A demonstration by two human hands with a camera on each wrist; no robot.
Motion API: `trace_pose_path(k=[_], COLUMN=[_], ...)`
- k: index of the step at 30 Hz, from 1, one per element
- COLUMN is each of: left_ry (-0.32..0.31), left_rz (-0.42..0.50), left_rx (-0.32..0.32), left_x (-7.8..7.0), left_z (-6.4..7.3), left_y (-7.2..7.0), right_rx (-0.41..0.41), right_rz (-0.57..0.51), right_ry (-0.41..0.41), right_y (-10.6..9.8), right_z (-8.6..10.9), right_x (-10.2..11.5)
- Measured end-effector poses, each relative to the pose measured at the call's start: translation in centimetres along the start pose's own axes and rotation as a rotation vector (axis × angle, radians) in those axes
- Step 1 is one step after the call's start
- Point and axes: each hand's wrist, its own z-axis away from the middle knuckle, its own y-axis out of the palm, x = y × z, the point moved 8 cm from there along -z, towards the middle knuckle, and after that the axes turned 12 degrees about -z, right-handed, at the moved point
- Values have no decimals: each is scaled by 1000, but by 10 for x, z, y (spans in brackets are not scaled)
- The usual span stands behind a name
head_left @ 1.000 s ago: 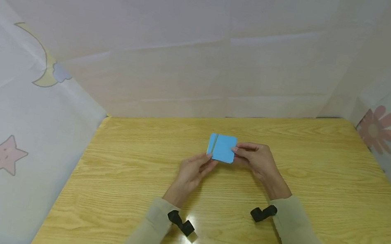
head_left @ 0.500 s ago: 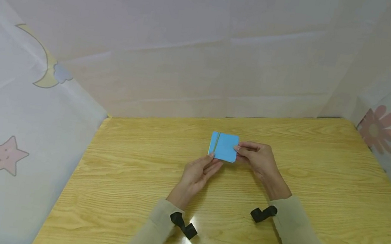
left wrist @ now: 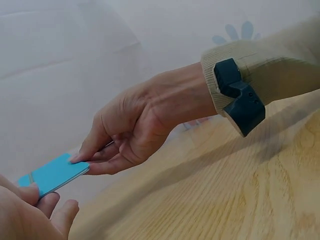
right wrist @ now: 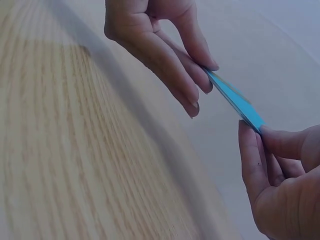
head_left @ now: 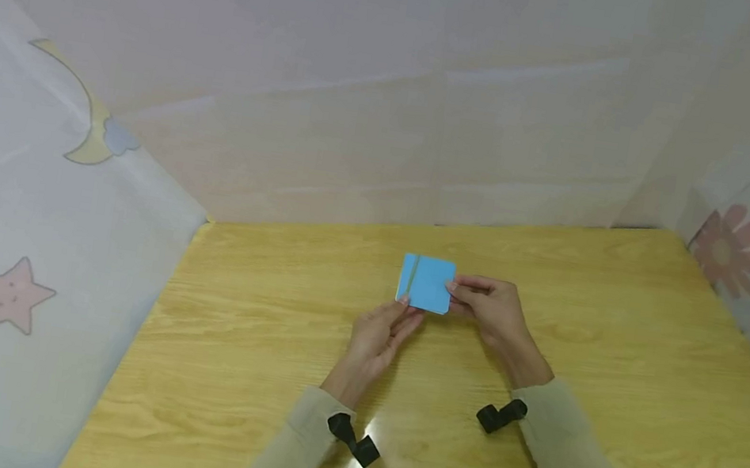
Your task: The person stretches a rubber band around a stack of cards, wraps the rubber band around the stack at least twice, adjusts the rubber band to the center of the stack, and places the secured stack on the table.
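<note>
A small, thin blue notebook (head_left: 431, 283) with rounded corners is held up above the table by both hands. A narrow yellowish elastic band (head_left: 413, 275) crosses its cover near the left edge. My left hand (head_left: 375, 336) pinches the lower left corner, its thumb on the cover beside the band. At the right edge, my right hand (head_left: 497, 311) grips the notebook between thumb and fingers. Seen nearly edge-on in the right wrist view, the notebook (right wrist: 237, 100) looks closed, with pale page edges. In the left wrist view its cover (left wrist: 55, 172) tilts.
Below the hands lies a wood-grain table (head_left: 242, 359). Pale fabric walls enclose it at the back and sides, with a printed star (head_left: 10, 295), a moon (head_left: 93, 138) and a flower (head_left: 728, 250). Each sleeve cuff carries a black camera mount (head_left: 353, 440).
Both hands keep hold of the notebook, which shifts only slightly. My left hand has moved a little to the right compared with one second ago.
</note>
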Motion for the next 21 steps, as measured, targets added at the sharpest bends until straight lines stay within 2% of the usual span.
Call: trace_pose_path(k=[4,17,21], left_ry=[-25,-18,-16], left_rz=[-3,-10,-3], left_rx=[-14,-7,11], left_x=[6,11,9], left_z=[2,5,4], left_y=[-1,2,4], right_rx=[-17,-31,-39], right_rz=[-15,-35,-47], right_ry=[23,27,14], right_y=[-1,-2,-1], right_z=[2,4,3], right_x=[-6,-13,-14])
